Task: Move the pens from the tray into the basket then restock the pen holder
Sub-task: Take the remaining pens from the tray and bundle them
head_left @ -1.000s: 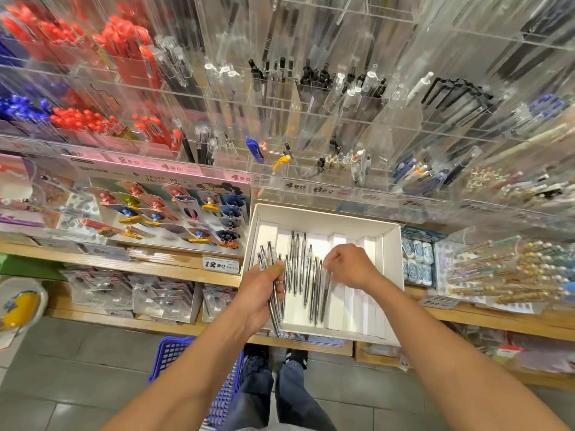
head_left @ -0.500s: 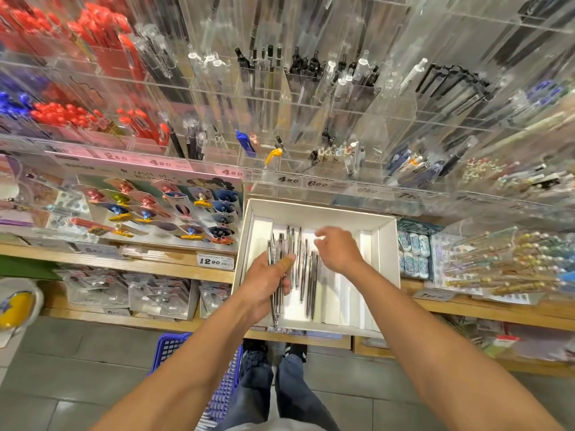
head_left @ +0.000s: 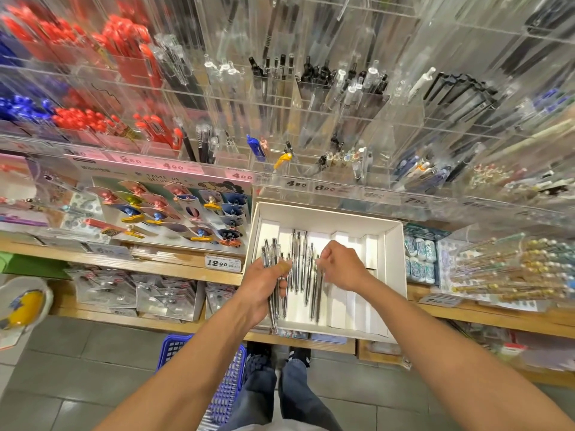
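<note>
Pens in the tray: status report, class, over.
Left hand grips a pen bundle. Right hand picking at loose pens in white tray. Blue basket below, nothing blocking.

Both forearms (head_left: 435, 343) are seen bare, with no sleeves reaching into view, while the legs are covered by dark blue denim jeans (head_left: 277, 396) and the feet by dark shoes (head_left: 298, 356) marked with pale stripes on the right one.

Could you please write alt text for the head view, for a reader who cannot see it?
The left hand grips a bundle of clear pens over a white tray while the right hand pinches another pen lying there. A blue basket sits on the floor below.
</note>
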The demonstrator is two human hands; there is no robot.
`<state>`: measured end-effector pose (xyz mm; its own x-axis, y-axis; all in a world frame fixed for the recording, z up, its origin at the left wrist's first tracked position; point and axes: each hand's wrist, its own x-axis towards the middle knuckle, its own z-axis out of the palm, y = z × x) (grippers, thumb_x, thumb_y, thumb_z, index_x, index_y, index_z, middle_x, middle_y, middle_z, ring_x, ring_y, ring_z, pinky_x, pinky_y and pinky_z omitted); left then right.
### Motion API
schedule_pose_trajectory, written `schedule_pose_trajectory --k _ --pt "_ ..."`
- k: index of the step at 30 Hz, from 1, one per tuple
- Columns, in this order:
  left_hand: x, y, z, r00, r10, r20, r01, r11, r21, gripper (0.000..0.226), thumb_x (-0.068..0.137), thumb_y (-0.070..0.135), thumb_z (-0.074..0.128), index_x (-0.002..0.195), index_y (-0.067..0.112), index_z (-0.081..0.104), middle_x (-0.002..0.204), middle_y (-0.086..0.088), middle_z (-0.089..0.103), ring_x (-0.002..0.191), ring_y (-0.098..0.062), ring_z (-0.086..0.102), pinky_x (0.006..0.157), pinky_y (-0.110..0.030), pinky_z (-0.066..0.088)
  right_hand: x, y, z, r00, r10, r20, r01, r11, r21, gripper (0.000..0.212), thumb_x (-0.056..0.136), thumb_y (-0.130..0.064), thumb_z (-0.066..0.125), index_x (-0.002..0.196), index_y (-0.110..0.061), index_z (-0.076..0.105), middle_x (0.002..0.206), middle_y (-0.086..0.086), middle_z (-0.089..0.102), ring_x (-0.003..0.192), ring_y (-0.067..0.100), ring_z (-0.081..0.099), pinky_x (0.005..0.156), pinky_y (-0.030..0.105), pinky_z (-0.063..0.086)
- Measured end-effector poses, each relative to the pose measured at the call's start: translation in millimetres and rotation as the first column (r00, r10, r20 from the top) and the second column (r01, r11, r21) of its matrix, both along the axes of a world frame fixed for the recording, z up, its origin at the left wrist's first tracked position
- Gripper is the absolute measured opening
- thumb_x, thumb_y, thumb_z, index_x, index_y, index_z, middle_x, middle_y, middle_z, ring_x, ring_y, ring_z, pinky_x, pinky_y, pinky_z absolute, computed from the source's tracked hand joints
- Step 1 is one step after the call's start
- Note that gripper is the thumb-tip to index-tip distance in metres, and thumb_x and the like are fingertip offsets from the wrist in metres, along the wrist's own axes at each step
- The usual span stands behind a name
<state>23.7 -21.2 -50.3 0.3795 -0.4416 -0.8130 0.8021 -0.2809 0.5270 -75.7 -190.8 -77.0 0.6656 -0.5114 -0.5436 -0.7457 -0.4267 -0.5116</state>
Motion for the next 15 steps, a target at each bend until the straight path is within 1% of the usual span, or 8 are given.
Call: schedule_pose_trajectory --k 3,4,6,7,9,11,13,15 --pt "-1.4 -3.9 0.9 0.997 -0.061 0.044 0.062 0.998 -0.016 0.068 0.079 0.011 0.081 0.136 0.001 0.046 0.082 -0.003 0.068 0.059 -0.011 0.056 0.054 -0.027 0.048 5.5 0.5 20.1 0.966 -0.177 0.19 0.145 0.975 0.17 0.015 0.092 -0.03 0.065 0.088 -0.019 0.055 0.079 0.002 0.068 0.064 0.014 0.068 0.065 0.031 0.055" --pt "-2.0 -5.2 1.4 0.99 -0.113 0.08 0.115 0.993 -0.021 0.074 0.075 0.013 0.084 0.137 0.005 0.045 0.09 -0.005 0.07 0.066 -0.013 0.059 0.06 -0.028 0.049 9.3 1.7 27.2 0.942 -0.233 0.24 0.167 0.949 0.268 0.015 0.091 -0.028 0.066 0.089 -0.017 0.056 0.075 0.002 0.068 0.059 0.013 0.068 0.062 0.031 0.055" --pt "-4.1 -8.6 3.3 0.966 -0.209 0.151 0.218 0.975 -0.047 0.059 0.073 0.014 0.086 0.122 0.01 0.054 0.097 -0.003 0.073 0.08 -0.014 0.065 0.069 -0.029 0.049 18.5 7.5 37.3 0.916 -0.284 0.283 0.151 0.898 0.413 0.017 0.091 -0.026 0.067 0.092 -0.012 0.056 0.065 0.002 0.067 0.054 0.015 0.065 0.056 0.028 0.053" --pt "-5.6 -10.0 4.0 0.953 -0.246 0.175 0.259 0.964 -0.056 0.051 0.074 0.013 0.085 0.117 0.012 0.058 0.094 0.0 0.074 0.08 -0.012 0.066 0.069 -0.028 0.05 23.2 11.5 39.9 0.912 -0.297 0.283 0.145 0.879 0.455 0.017 0.091 -0.024 0.066 0.093 -0.011 0.055 0.061 0.002 0.066 0.053 0.016 0.064 0.054 0.028 0.053" --pt "-8.3 -12.1 4.2 0.943 -0.268 0.198 0.281 0.959 -0.039 0.036 0.08 0.008 0.08 0.11 0.013 0.061 0.079 0.003 0.071 0.063 -0.008 0.061 0.059 -0.027 0.049 31.5 16.5 42.2 0.909 -0.308 0.282 0.135 0.855 0.501 0.015 0.093 -0.022 0.064 0.094 -0.01 0.055 0.06 0.003 0.066 0.053 0.018 0.063 0.053 0.027 0.052" --pt "-8.7 -12.4 2.7 0.96 -0.217 0.176 0.223 0.975 -0.015 0.024 0.086 0.008 0.075 0.106 0.012 0.062 0.072 0.002 0.066 0.051 -0.007 0.051 0.05 -0.026 0.046 35.0 14.3 39.6 0.895 -0.333 0.297 0.125 0.826 0.549 0.013 0.095 -0.023 0.06 0.097 -0.011 0.058 0.071 0.007 0.068 0.056 0.019 0.064 0.054 0.027 0.053" --pt "-6.8 -10.3 0.6 0.982 -0.146 0.124 0.145 0.989 0.013 0.018 0.09 0.013 0.072 0.105 0.011 0.062 0.068 0.003 0.064 0.049 -0.008 0.05 0.048 -0.027 0.046 34.3 5.5 30.3 0.893 -0.36 0.269 0.195 0.85 0.49 0.015 0.099 -0.023 0.054 0.105 -0.011 0.06 0.09 0.012 0.07 0.061 0.018 0.066 0.06 0.031 0.057" --pt "-4.5 -5.8 -1.3 0.992 -0.097 0.076 0.096 0.995 0.016 0.017 0.092 0.014 0.068 0.106 0.009 0.06 0.063 0.003 0.061 0.049 -0.009 0.051 0.049 -0.027 0.047 28.3 -3.6 14.2 0.965 -0.226 0.133 0.192 0.954 0.231 0.024 0.1 -0.019 0.047 0.121 -0.012 0.059 0.115 0.01 0.065 0.079 0.02 0.069 0.073 0.033 0.057"
